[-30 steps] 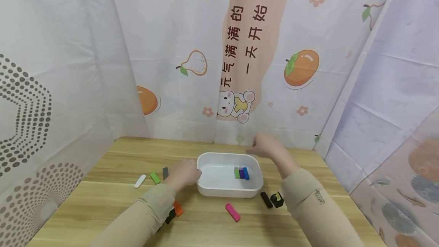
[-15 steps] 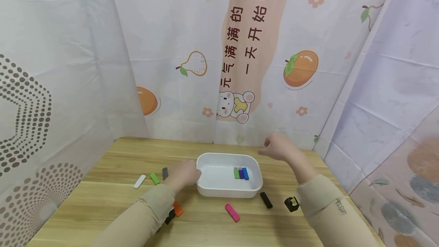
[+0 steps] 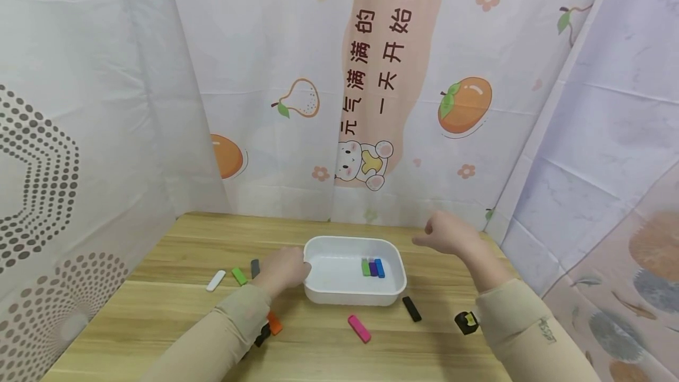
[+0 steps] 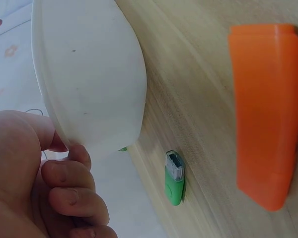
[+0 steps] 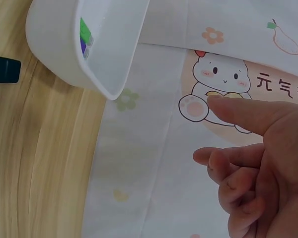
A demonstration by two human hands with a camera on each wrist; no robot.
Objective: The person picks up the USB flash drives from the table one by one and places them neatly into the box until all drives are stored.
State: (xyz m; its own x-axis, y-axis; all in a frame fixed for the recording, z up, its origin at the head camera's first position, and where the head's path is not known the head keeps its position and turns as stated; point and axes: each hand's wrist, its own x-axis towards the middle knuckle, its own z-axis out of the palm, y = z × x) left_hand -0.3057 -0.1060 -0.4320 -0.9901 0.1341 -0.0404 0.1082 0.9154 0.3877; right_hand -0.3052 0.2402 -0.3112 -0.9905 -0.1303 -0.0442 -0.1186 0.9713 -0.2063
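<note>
A white plastic box (image 3: 354, 298) stands on the wooden table, with green, purple and blue (image 3: 379, 268) USB flash drives side by side at the right of its floor. My left hand (image 3: 283, 267) pinches the left rim between thumb and fingers, seen close in the left wrist view. Off to the right of the box, my right hand (image 3: 451, 233) hovers with nothing in it, its thumb extended and its fingers loosely curled. Below the left hand in the left wrist view are a green USB flash drive (image 4: 174, 186) and a smooth orange stick (image 4: 265, 114).
Left of the box lie a white stick (image 3: 216, 280), a lime green flash drive (image 3: 240, 276) and a grey stick (image 3: 256, 267). A pink stick (image 3: 359, 329) and a black stick (image 3: 411, 309) lie in front. A printed curtain (image 3: 276, 164) hangs behind the table.
My right hand has moved right, away from the box's right rim, and its fingers have loosened. My left hand stays at the left rim, and the box has not visibly moved.
</note>
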